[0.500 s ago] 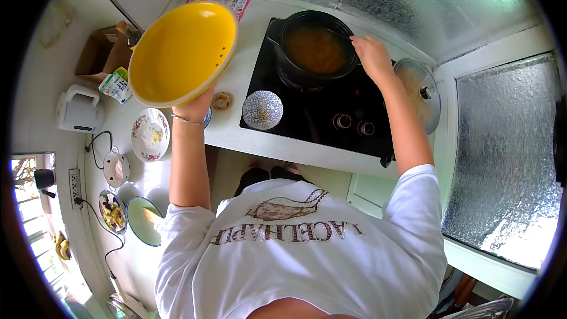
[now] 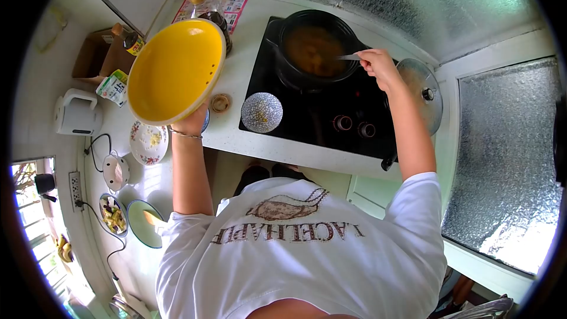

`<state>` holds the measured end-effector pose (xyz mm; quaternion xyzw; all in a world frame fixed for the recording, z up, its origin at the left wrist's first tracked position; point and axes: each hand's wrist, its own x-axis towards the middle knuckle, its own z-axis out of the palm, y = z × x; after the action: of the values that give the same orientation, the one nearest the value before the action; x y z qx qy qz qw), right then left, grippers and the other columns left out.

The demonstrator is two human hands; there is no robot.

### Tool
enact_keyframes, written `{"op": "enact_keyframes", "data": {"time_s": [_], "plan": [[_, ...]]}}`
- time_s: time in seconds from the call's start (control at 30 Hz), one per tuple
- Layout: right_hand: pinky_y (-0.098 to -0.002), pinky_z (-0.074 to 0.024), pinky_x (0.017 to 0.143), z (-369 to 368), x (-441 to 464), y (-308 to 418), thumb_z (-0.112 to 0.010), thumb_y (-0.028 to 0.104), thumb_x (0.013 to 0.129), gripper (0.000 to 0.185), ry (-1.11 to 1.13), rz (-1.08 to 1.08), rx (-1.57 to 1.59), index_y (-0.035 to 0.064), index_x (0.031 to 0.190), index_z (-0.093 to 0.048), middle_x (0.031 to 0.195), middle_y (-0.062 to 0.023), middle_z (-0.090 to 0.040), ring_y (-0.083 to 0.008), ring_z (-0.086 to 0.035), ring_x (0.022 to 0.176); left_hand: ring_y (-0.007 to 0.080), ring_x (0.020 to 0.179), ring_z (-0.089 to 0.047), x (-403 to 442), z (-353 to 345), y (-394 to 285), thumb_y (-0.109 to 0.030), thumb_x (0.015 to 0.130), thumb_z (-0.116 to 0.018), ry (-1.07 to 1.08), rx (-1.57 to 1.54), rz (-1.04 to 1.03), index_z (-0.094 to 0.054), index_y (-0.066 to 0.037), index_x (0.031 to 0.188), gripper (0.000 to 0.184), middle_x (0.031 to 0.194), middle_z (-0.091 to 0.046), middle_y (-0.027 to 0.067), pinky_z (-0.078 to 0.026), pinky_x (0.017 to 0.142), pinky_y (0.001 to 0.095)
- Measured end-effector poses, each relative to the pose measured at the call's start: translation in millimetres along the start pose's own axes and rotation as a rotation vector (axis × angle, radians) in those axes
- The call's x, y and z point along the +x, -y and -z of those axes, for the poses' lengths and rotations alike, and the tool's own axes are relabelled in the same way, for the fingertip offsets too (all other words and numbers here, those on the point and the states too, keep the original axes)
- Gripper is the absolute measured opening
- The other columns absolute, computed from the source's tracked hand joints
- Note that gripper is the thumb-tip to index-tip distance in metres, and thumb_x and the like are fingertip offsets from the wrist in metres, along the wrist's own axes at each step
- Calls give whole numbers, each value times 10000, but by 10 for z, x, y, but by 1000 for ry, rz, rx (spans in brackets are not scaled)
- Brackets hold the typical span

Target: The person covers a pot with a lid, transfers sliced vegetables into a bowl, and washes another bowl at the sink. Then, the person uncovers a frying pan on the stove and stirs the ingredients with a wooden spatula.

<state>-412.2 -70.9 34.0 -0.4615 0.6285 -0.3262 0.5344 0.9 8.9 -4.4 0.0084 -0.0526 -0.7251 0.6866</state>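
Observation:
My left hand (image 2: pixel 194 121) grips the lower rim of a large yellow bowl (image 2: pixel 174 74). The bowl is raised above the counter and tilted so its inside faces me; a few dark specks mark its right side. My right hand (image 2: pixel 379 67) is closed round a utensil with a grey handle (image 2: pixel 349 57). Its far end dips into brown liquid with pieces in it, inside a black pot (image 2: pixel 282 72), so its kind cannot be made out. The pot stands on a black cooktop (image 2: pixel 307 115).
On the cooktop's near left sits a small crackle-patterned bowl (image 2: pixel 261 112). A glass lid (image 2: pixel 422 97) rests at the right. Bottles (image 2: pixel 217 22) stand behind the yellow bowl. Leftward are a floral plate (image 2: pixel 149 142), a white kettle (image 2: pixel 80 112) and a green-rimmed bowl (image 2: pixel 142 227).
The yellow bowl has come down and slightly left, uncovering bottles behind it. My right hand has shifted right and down, and the utensil's handle now shows clearly.

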Motion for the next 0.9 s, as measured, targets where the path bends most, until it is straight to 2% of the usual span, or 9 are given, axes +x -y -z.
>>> {"op": "enact_keyframes", "data": {"time_s": [0.17,0.23,0.3,0.37,0.43,0.47,0.53,0.73,0.9], "plan": [[-203,-231,408,-116,0,-48,-528,117,807,135,-11,5,111,11,728,-559,573,8,-457,-50,-345,464,302,1030,-510,17,-49,12,-245,848,-502,10,-1,-17,-517,-8,1052,313,1102,-547,138,-427,883,439],[-184,-223,410,-143,11,-70,-499,99,831,156,-24,22,121,-20,855,-596,611,13,-456,-37,-346,493,300,1026,-512,20,-37,6,-243,846,-504,3,22,-26,-517,-8,1051,312,1098,-548,138,-430,880,435],[-185,-235,422,-186,-11,-55,-494,108,837,167,-31,44,113,-19,871,-598,610,22,-451,-34,-349,505,299,1023,-513,35,11,-11,-241,845,-507,-3,45,-35,-517,-7,1050,311,1094,-550,138,-432,877,431],[-186,-247,434,-235,-48,-35,-490,116,843,179,-37,66,103,-18,887,-600,609,31,-446,-31,-353,517,273,1084,-485,54,108,-49,-336,846,-483,87,25,16,-495,-41,1124,406,1159,-520,110,-383,939,428],[-225,-317,464,-277,-91,-17,-492,141,857,184,-165,335,-367,18,932,-607,600,-9,-467,-92,-426,530,282,1033,-511,37,-7,-4,-289,844,-494,36,9,5,-511,-27,1074,349,1109,-543,119,-419,889,424],[-225,-317,464,-283,-110,-2,-492,141,857,184,-163,334,-367,18,932,-607,600,-9,-467,-92,-426,530,291,981,-537,27,-63,21,-242,843,-505,-14,-8,-6,-527,-13,1025,293,1059,-567,128,-454,838,420],[-310,-417,529,-294,-146,43,-534,141,823,157,-340,872,-815,77,944,-612,695,-80,-543,-216,-534,581,289,976,-541,12,-102,49,-250,843,-502,-24,6,-17,-530,-15,1017,294,1051,-571,125,-457,833,421],[-375,-438,608,-268,-104,167,-533,135,807,171,-331,843,-1180,104,951,-620,769,-105,-550,-294,-557,710,282,976,-543,-4,-97,48,-279,841,-494,-47,5,-22,-537,-22,1007,310,1041,-579,117,-455,833,423],[-398,-436,628,-75,4,89,-505,197,822,189,-299,742,-1134,87,917,-626,829,-106,-579,-320,-558,744,282,976,-543,-33,-136,49,-283,839,-494,-41,22,-29,-537,-22,1006,313,1042,-578,117,-452,838,422]]}}
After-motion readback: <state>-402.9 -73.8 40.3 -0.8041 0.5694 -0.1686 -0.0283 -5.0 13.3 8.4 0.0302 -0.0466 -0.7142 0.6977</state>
